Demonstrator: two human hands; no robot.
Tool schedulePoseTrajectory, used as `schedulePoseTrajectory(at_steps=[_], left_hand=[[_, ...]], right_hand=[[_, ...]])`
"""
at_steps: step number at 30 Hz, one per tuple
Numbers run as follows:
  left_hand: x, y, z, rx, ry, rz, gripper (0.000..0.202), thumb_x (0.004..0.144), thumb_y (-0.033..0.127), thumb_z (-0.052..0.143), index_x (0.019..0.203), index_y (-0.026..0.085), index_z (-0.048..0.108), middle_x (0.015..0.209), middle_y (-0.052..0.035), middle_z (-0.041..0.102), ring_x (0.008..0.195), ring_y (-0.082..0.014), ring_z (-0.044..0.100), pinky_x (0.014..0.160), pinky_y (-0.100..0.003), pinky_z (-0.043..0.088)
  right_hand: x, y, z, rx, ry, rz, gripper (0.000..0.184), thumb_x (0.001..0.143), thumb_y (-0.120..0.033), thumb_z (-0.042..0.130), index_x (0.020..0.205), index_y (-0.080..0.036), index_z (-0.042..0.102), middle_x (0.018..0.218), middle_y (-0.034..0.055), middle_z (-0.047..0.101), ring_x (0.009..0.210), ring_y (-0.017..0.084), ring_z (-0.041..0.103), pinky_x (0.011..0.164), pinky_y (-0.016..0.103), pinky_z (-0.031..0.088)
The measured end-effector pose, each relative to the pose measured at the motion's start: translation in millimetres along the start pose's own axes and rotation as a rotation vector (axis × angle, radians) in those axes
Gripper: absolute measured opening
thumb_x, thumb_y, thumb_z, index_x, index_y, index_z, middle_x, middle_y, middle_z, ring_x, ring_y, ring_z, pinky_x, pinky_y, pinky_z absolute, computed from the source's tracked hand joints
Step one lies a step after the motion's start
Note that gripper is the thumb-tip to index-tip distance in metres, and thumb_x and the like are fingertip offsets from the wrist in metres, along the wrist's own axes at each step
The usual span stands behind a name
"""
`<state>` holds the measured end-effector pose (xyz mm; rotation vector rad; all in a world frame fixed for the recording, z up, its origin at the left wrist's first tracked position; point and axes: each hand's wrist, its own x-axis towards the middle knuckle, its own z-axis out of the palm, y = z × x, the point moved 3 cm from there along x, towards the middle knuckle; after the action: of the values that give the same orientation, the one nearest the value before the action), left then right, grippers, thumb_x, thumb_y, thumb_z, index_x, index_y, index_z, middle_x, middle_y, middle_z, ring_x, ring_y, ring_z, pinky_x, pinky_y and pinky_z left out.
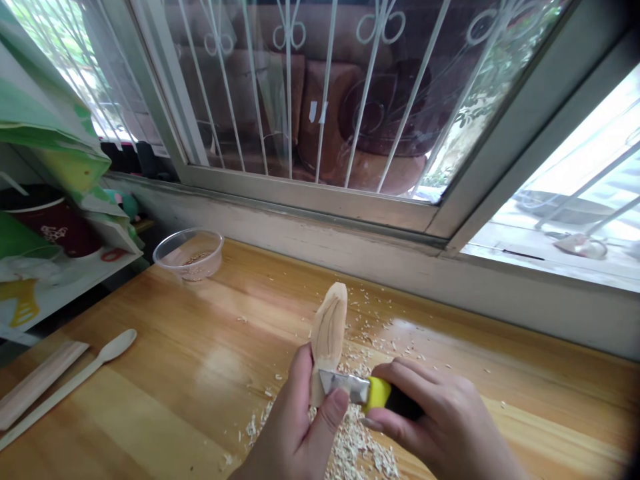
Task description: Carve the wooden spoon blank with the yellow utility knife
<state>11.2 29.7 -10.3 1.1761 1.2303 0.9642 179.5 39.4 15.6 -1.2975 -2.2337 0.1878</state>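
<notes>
My left hand (305, 413) is closed around the lower part of a pale carved wood piece (330, 327), which stands upright with pencil lines on its rounded upper face. In my right hand (435, 407) is a utility knife (379, 395) with a yellow and black handle. Its metal blade lies across the narrower part of the wood, touching it. My left thumb presses near the back of the blade. Wood shavings (357, 447) lie heaped on the table below both hands.
A finished-looking wooden spoon (95, 363) and a flat wood strip (40, 383) lie at the left. A clear plastic bowl (190, 257) with small bits inside stands at the back left of the wooden table (200, 387). A barred window (310, 180) rises behind.
</notes>
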Motion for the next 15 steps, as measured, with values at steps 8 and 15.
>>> schedulePoseTrajectory(at_steps=[8,15], left_hand=[[2.1,8.6,-0.6,-0.008,-0.078,0.018,0.056,0.084,0.057,0.045,0.124,0.018,0.042,0.102,-0.0112,0.066,0.093,-0.0236,0.061,0.082,-0.031,0.043],[5.9,9.4,-0.4,0.022,-0.039,0.040,0.052,0.084,0.057,0.046,0.119,0.018,0.049,0.106,-0.0112,0.066,0.092,-0.0235,0.061,0.081,-0.031,0.044]], right_hand=[[3.2,0.3,3.5,0.062,-0.021,-0.015,0.051,0.086,-0.065,0.040,0.078,-0.019,0.061,0.059,-0.0006,0.056,0.047,0.010,0.051,0.044,0.022,0.038],[2.3,4.5,4.3,-0.088,0.025,-0.017,0.044,0.087,-0.060,0.045,0.077,-0.020,0.061,0.060,-0.0001,0.058,0.048,0.011,0.053,0.044,0.023,0.037]])
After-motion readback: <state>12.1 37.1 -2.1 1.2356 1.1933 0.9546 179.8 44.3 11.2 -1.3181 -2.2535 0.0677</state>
